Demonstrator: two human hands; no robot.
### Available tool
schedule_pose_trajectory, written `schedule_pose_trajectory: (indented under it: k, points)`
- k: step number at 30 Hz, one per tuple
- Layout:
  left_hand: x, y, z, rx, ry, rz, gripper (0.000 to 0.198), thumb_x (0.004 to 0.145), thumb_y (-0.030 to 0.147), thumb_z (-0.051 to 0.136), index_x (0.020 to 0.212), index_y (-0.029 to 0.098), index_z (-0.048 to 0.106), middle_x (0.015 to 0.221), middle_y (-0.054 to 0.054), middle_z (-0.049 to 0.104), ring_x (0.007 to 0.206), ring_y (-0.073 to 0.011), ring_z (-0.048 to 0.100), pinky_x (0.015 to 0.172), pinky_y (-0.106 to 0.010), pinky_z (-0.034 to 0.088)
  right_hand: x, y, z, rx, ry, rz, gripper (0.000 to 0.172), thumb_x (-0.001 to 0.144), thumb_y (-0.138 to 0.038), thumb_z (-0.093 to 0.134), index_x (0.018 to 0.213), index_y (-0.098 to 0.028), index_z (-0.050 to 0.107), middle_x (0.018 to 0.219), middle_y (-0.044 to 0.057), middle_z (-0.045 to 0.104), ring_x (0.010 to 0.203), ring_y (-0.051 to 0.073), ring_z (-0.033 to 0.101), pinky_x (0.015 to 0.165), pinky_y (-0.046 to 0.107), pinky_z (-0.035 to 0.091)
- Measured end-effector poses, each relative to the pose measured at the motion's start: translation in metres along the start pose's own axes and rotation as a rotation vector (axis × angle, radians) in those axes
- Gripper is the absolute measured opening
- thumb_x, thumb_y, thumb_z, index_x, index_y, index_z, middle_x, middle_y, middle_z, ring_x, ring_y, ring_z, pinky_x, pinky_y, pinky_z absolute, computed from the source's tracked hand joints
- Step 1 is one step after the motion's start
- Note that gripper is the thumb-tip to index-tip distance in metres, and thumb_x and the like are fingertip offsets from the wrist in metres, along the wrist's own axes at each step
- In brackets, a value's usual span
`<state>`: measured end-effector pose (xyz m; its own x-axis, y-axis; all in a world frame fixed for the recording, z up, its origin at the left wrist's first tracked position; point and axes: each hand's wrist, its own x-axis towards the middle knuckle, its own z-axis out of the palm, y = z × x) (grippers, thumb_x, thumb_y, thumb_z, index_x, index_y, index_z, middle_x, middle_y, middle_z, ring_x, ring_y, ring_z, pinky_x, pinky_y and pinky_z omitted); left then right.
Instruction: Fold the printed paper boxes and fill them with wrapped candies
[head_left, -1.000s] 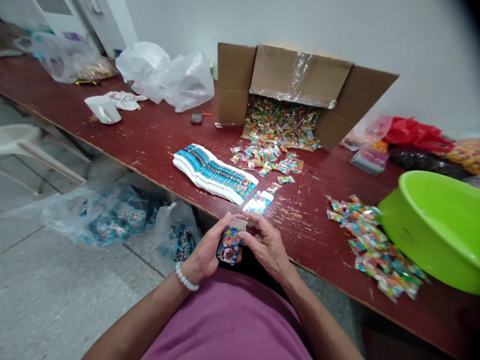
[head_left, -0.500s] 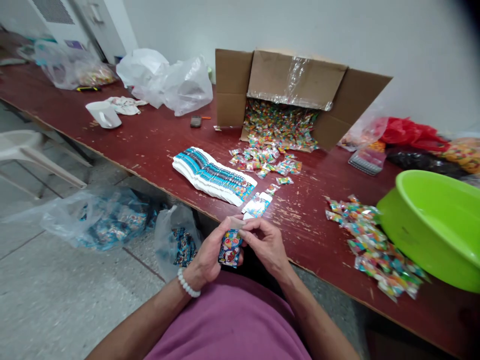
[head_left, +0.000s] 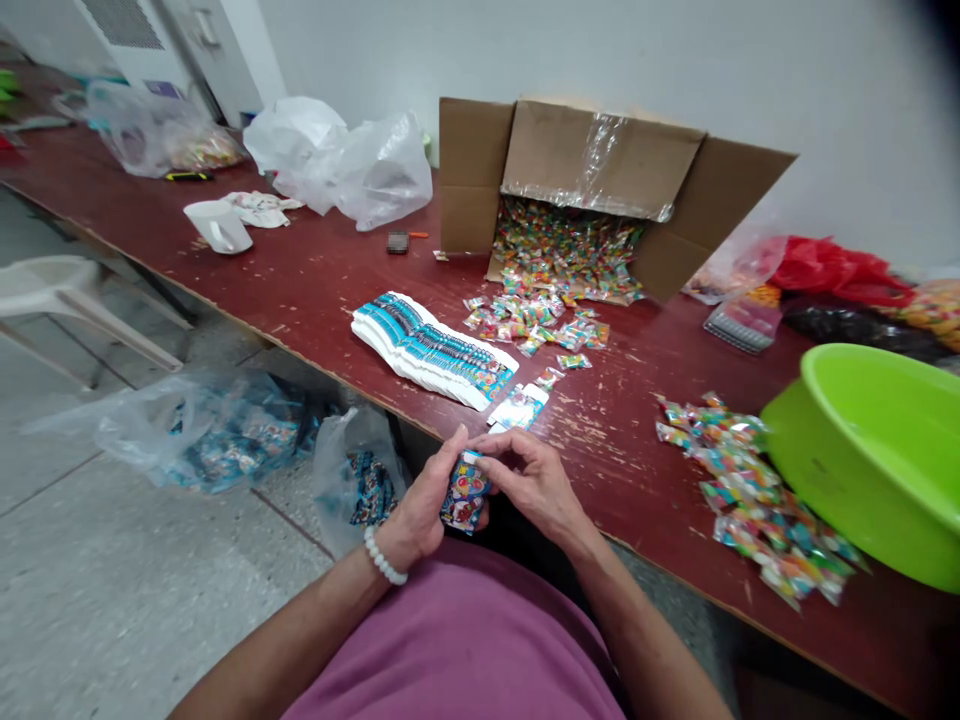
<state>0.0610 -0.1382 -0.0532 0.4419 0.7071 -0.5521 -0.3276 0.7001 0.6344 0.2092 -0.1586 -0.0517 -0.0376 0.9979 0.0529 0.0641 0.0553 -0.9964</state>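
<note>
My left hand (head_left: pixel 424 503) is wrapped round a small printed candy box (head_left: pixel 466 494), blue with a colourful picture, held upright just off the table's front edge. At the top of that box, the thumb and fingers of my right hand (head_left: pixel 529 482) pinch its white flap. Just beyond my hands, one flat box blank (head_left: pixel 519 407) lies on the table. Left of it stretches a fanned row of flat printed box blanks (head_left: pixel 431 350). Wrapped candies (head_left: pixel 536 318) are scattered behind them. Whether the held box has anything inside is hidden.
A cardboard carton (head_left: pixel 600 160) on its side spills wrapped candies. On the right, another candy pile (head_left: pixel 750 490) lies beside a green basin (head_left: pixel 840 470). A white mug (head_left: pixel 217 227) stands at left. Bags of blue packs (head_left: pixel 240 440) sit below the table, near a plastic stool (head_left: pixel 56 285).
The box's top flap stood up and open before; now it is folded down, with my right fingers over it. The view has shifted slightly.
</note>
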Motion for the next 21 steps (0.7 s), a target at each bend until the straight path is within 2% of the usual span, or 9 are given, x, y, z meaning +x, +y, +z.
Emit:
schedule_pose_trajectory:
  k: [3,5,9,12,15,18,19,21]
  points:
    - [0.001,-0.003,-0.004,0.102,0.039,0.040,0.056,0.084,0.066,0.061,0.092,0.012,0.073,0.063,-0.006,0.070,0.042,-0.0143,0.060,0.040,-0.023,0.049,0.005,0.002,0.000,0.116,-0.026,0.141,0.019,0.079,-0.038,0.076,0.083,-0.019,0.075,0.080,0.004,0.074,0.063,0.015,0.063,0.060,0.028,0.052]
    - [0.002,-0.004,-0.008,0.132,0.048,0.046,0.052,0.083,0.063,0.064,0.090,0.012,0.074,0.063,-0.006,0.070,0.043,-0.0148,0.060,0.041,-0.024,0.050,0.005,0.003,-0.001,0.095,-0.005,0.143,0.020,0.079,-0.038,0.076,0.083,-0.019,0.075,0.077,0.003,0.073,0.062,0.015,0.062,0.060,0.029,0.051]
    - [0.005,-0.002,-0.011,0.019,-0.015,-0.002,0.041,0.084,0.046,0.064,0.109,0.015,0.073,0.063,-0.002,0.068,0.043,-0.0156,0.059,0.040,-0.025,0.048,-0.003,0.005,-0.001,-0.044,-0.028,-0.030,0.015,0.089,-0.036,0.067,0.087,-0.022,0.073,0.102,0.006,0.073,0.088,0.020,0.067,0.076,0.032,0.053]
    - [0.006,-0.003,-0.009,-0.131,-0.104,-0.057,0.040,0.081,0.032,0.062,0.116,0.015,0.070,0.069,-0.002,0.070,0.044,-0.0128,0.058,0.045,-0.024,0.049,-0.015,0.010,0.000,-0.134,-0.056,-0.156,0.013,0.088,-0.034,0.069,0.098,-0.026,0.070,0.115,0.006,0.069,0.105,0.022,0.064,0.090,0.037,0.050]
    - [0.007,-0.007,-0.008,-0.210,-0.081,-0.016,0.037,0.076,0.022,0.062,0.111,0.014,0.070,0.083,-0.005,0.072,0.058,-0.0128,0.064,0.057,-0.023,0.053,-0.027,0.018,0.004,-0.282,-0.055,-0.238,0.048,0.073,-0.033,0.085,0.115,-0.027,0.063,0.122,0.008,0.063,0.115,0.027,0.059,0.097,0.042,0.048]
    - [0.007,-0.010,-0.008,-0.190,-0.047,-0.011,0.034,0.079,0.027,0.063,0.111,0.016,0.069,0.086,-0.005,0.071,0.065,-0.0157,0.066,0.054,-0.023,0.051,-0.032,0.020,0.007,-0.383,-0.038,-0.223,0.078,0.057,-0.034,0.093,0.127,-0.026,0.058,0.130,0.012,0.060,0.121,0.033,0.054,0.102,0.048,0.045]
    - [0.006,-0.011,-0.008,-0.174,-0.047,-0.006,0.035,0.080,0.030,0.063,0.111,0.017,0.069,0.084,-0.005,0.070,0.064,-0.0158,0.065,0.052,-0.024,0.051,-0.032,0.019,0.007,-0.370,-0.030,-0.187,0.080,0.057,-0.036,0.093,0.129,-0.025,0.057,0.130,0.012,0.060,0.119,0.033,0.055,0.101,0.048,0.045]
    - [0.003,-0.010,-0.009,-0.119,-0.058,0.027,0.037,0.081,0.034,0.062,0.113,0.017,0.070,0.083,-0.005,0.070,0.062,-0.0153,0.064,0.051,-0.024,0.050,-0.027,0.015,0.005,-0.272,-0.024,-0.064,0.061,0.071,-0.043,0.084,0.124,-0.024,0.062,0.120,0.010,0.066,0.105,0.029,0.062,0.092,0.045,0.050]
